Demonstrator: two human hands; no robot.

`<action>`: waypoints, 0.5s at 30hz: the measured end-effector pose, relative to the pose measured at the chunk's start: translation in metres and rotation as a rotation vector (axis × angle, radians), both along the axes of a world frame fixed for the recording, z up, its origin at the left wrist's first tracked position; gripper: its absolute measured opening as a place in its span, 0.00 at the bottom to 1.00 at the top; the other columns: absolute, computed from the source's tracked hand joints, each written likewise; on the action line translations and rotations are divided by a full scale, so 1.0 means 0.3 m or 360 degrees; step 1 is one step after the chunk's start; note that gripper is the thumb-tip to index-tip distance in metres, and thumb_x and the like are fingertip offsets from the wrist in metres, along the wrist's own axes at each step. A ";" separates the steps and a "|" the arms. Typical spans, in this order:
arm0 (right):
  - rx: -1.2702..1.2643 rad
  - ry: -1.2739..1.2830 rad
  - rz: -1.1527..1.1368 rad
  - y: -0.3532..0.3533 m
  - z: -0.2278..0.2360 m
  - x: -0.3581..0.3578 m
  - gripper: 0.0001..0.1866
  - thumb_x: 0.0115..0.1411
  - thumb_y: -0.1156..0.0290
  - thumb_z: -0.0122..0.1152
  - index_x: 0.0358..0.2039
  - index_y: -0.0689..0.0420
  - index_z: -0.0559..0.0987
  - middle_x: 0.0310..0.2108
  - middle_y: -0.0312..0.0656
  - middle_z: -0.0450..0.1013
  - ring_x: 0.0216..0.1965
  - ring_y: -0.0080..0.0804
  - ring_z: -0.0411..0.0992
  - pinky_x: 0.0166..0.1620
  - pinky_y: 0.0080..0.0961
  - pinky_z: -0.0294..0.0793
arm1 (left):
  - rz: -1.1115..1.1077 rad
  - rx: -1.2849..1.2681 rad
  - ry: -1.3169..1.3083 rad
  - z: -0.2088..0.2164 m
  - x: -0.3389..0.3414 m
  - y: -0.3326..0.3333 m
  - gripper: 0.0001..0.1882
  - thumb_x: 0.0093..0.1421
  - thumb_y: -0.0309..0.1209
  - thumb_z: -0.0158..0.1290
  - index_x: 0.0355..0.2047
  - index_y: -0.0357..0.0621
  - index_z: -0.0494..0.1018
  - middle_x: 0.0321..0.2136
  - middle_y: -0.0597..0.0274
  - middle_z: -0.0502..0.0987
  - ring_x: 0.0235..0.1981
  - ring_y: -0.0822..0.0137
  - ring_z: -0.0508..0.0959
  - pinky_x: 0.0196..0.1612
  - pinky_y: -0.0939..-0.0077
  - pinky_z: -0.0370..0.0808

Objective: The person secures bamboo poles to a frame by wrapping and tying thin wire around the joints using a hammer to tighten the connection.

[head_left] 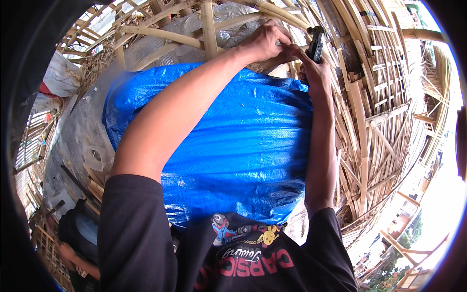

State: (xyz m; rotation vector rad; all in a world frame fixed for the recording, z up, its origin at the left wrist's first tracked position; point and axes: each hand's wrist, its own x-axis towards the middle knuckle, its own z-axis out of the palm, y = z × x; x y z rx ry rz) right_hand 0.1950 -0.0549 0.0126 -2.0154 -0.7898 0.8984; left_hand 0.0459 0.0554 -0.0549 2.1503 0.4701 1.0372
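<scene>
Both my arms reach forward over a shiny blue tarp (243,131), and my hands meet near its far edge. My left hand (266,43) is closed, its fingertips pinched beside those of the other hand; whatever they hold is too small to make out. My right hand (316,70) is curled around a black tool (315,45) with a knobbed end, which sticks up above the thumb side. The exact kind of tool is unclear. Under the fingers the tarp's edge is bunched and partly hidden by my hands.
Bamboo poles (209,29) cross just beyond my hands. A wall of split bamboo (362,112) rises close on the right. Grey plastic sheeting (80,129) spreads on the left. Another person (80,233) in dark clothing is at the lower left.
</scene>
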 end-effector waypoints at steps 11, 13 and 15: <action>0.0083 0.0076 0.0089 -0.006 0.017 0.000 0.19 0.55 0.56 0.74 0.24 0.53 0.73 0.15 0.29 0.66 0.15 0.16 0.63 0.18 0.19 0.60 | -0.0142 -0.0286 0.0057 -0.011 -0.011 0.019 0.09 0.52 0.31 0.65 0.35 0.58 0.86 0.39 0.73 0.84 0.46 0.65 0.74 0.56 0.72 0.70; 0.0129 0.0116 0.0078 -0.050 0.092 -0.014 0.19 0.59 0.55 0.70 0.24 0.53 0.73 0.15 0.28 0.65 0.14 0.16 0.61 0.17 0.19 0.59 | -0.0172 -0.0257 0.0107 -0.012 -0.014 0.019 0.08 0.52 0.36 0.67 0.35 0.58 0.86 0.39 0.73 0.84 0.48 0.65 0.73 0.58 0.70 0.68; 0.0148 0.0105 0.0178 -0.103 0.191 -0.049 0.19 0.64 0.52 0.62 0.27 0.55 0.75 0.14 0.30 0.65 0.13 0.15 0.60 0.16 0.19 0.58 | -0.0114 -0.0181 0.0140 0.010 -0.015 0.010 0.09 0.51 0.39 0.68 0.33 0.57 0.86 0.39 0.73 0.84 0.48 0.65 0.72 0.59 0.68 0.67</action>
